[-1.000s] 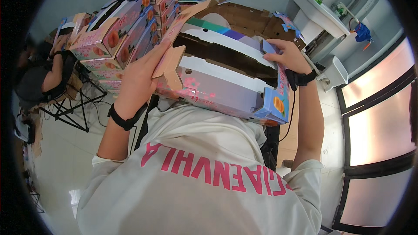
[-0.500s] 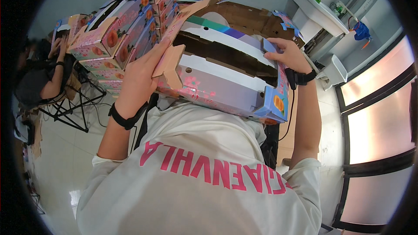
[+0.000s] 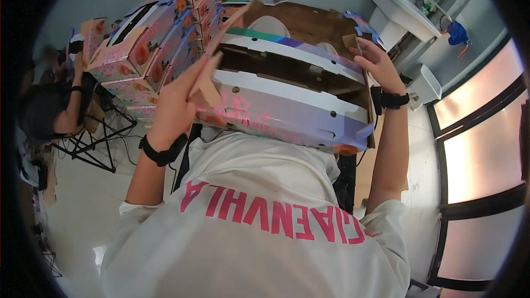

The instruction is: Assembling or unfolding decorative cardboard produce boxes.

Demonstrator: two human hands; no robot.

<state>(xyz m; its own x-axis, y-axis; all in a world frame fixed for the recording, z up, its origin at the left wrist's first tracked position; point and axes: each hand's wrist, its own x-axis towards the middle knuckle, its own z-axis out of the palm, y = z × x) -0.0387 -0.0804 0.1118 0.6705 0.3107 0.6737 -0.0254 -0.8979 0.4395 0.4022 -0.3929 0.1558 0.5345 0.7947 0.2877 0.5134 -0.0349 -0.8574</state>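
Note:
A printed cardboard box (image 3: 276, 96) in pale lilac with pink blossoms lies across my lap, its top parted along a long dark slot. My left hand (image 3: 178, 102) grips the raised flap at the box's left end, fingers partly hidden behind the card. At the other end my right hand (image 3: 380, 67) pinches the upright end flap (image 3: 351, 45) between thumb and fingers. That right end stands unfolded, and the brown inside shows through the slot. Black bands circle both of my wrists.
Stacked printed boxes (image 3: 135, 49) rise to the left, beside a taller pile (image 3: 204, 5). Beyond my box is a large brown carton (image 3: 309, 19). A co-worker (image 3: 49, 102) sits far left by a folding stand (image 3: 96, 143). A white sink (image 3: 406, 11) hangs at the back right.
The box's right end flaps have come up and outward with my right hand, which has shifted slightly right. My left hand keeps its grip as the left flap tilts a little.

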